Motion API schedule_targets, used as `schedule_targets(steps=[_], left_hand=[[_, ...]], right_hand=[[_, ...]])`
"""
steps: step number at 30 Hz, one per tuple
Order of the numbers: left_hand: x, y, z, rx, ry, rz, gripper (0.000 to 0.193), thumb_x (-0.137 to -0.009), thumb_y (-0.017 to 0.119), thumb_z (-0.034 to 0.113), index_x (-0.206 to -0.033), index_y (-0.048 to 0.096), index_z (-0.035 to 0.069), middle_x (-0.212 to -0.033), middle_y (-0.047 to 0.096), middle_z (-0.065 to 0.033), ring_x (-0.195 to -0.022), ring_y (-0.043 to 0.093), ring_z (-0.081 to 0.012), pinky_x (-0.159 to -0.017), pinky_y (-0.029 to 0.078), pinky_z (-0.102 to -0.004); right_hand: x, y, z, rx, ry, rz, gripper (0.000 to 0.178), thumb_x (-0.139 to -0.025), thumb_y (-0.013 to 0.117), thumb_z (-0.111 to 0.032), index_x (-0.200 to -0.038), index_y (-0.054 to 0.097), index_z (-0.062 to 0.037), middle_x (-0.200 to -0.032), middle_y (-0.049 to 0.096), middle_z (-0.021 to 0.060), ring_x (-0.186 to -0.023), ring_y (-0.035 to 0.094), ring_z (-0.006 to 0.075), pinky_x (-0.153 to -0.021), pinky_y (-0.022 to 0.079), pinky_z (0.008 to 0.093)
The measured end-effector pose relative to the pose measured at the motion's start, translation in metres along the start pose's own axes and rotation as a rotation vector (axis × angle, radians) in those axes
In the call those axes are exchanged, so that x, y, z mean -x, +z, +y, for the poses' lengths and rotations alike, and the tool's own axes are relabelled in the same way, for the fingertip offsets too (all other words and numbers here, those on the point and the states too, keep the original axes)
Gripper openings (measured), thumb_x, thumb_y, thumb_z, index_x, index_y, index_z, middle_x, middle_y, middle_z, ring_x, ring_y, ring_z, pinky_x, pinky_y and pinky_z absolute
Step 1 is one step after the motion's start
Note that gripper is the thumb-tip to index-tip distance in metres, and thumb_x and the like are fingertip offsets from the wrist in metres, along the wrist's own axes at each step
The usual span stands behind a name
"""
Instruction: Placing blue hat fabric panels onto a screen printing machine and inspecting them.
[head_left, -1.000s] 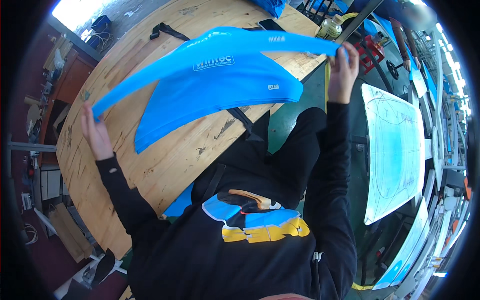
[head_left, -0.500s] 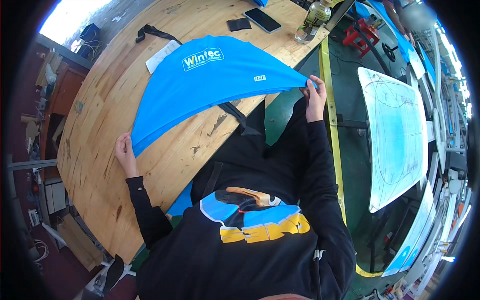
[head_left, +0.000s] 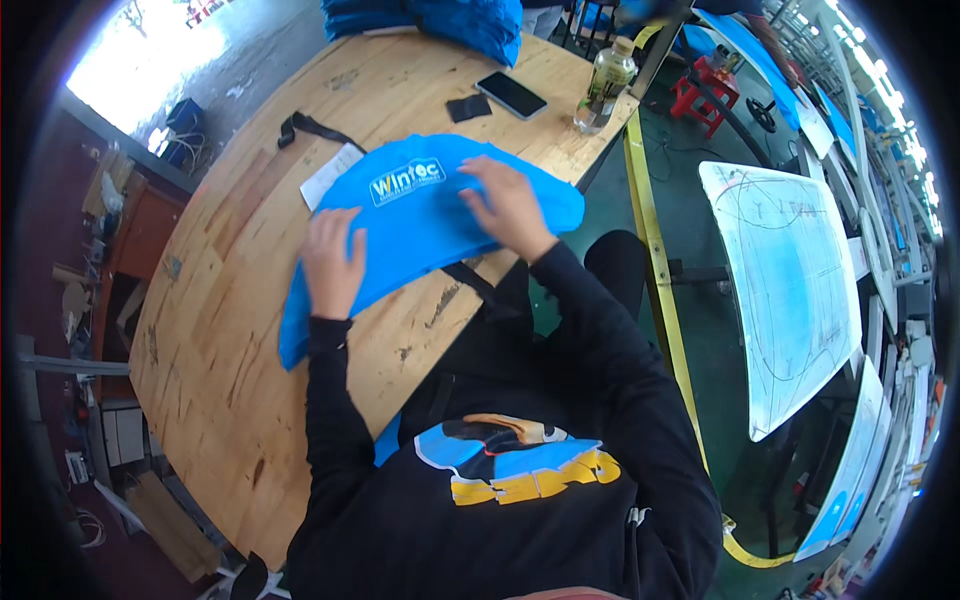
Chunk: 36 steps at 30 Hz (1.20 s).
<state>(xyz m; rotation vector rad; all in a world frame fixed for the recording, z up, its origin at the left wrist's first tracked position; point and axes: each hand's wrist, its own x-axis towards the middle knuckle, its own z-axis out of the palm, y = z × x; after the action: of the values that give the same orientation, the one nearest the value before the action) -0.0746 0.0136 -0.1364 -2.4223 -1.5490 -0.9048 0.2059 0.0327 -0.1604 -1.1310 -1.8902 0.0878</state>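
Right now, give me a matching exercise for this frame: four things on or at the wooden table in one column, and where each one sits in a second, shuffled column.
Things:
1. left hand
2. right hand
3. phone
4. bottle

Places:
A. standing at the far right edge of the table
B. flat on the near left part of the blue fabric
C. lying dark and face-up on the wood beyond the fabric
D. pressing on the fabric to the right of its white print

Pairs: 1-B, 2-D, 3-C, 4-A
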Motion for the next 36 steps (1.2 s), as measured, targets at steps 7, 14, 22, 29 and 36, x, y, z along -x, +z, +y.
schedule_targets(steps=[7,14,22,29,36], left_hand=[[-0.011,0.078,-0.043,-0.147,-0.124,-0.145,0.049,-0.095,0.044,0.04,-0.142,0.041,0.025,-0.149,0.035,-0.0067,-0.136,0.033,-0.03,-0.111,0.02,-0.0525],[0.001,0.064,-0.056,-0.217,-0.208,-0.198,0.054,-0.093,0.046,0.047,-0.143,0.039,0.026,-0.151,0.032,-0.0052,-0.139,0.028,-0.0318,-0.111,0.019,-0.053],[-0.008,0.059,-0.042,-0.183,-0.244,-0.246,0.053,-0.095,0.042,0.045,-0.145,0.034,0.028,-0.154,0.025,-0.0045,-0.141,0.023,-0.0308,-0.113,0.016,-0.0525],[-0.007,0.059,-0.044,-0.198,-0.274,-0.251,0.053,-0.095,0.043,0.044,-0.145,0.035,0.029,-0.154,0.026,-0.0043,-0.141,0.023,-0.0311,-0.112,0.017,-0.0525],[-0.01,0.059,-0.042,-0.203,-0.219,-0.193,0.052,-0.094,0.046,0.044,-0.142,0.04,0.026,-0.151,0.03,-0.0073,-0.138,0.028,-0.0339,-0.111,0.019,-0.0549]], right_hand=[[-0.04,0.07,0.032,0.362,0.033,-0.345,0.062,-0.092,0.04,-0.056,-0.144,0.037,-0.0229,-0.148,0.036,0.0077,-0.137,0.03,0.029,-0.11,0.019,0.0585],[-0.047,0.069,0.033,0.343,0.102,-0.387,0.059,-0.092,0.04,-0.057,-0.143,0.037,-0.0278,-0.147,0.036,0.0083,-0.138,0.029,0.0305,-0.109,0.017,0.0599],[-0.028,0.038,0.081,0.704,0.159,-0.233,0.057,-0.092,0.047,-0.046,-0.139,0.041,-0.0142,-0.145,0.039,0.0094,-0.137,0.029,0.033,-0.108,0.021,0.0601],[0.015,-0.014,0.03,0.476,0.14,-0.362,0.055,-0.092,0.048,-0.043,-0.142,0.039,-0.0208,-0.147,0.037,0.0071,-0.138,0.031,0.0282,-0.111,0.015,0.0581],[0.078,-0.058,0.079,0.358,0.57,-0.096,0.051,-0.095,0.046,-0.033,-0.143,0.037,-0.0149,-0.147,0.038,0.0095,-0.138,0.029,0.0319,-0.111,0.013,0.0601]])
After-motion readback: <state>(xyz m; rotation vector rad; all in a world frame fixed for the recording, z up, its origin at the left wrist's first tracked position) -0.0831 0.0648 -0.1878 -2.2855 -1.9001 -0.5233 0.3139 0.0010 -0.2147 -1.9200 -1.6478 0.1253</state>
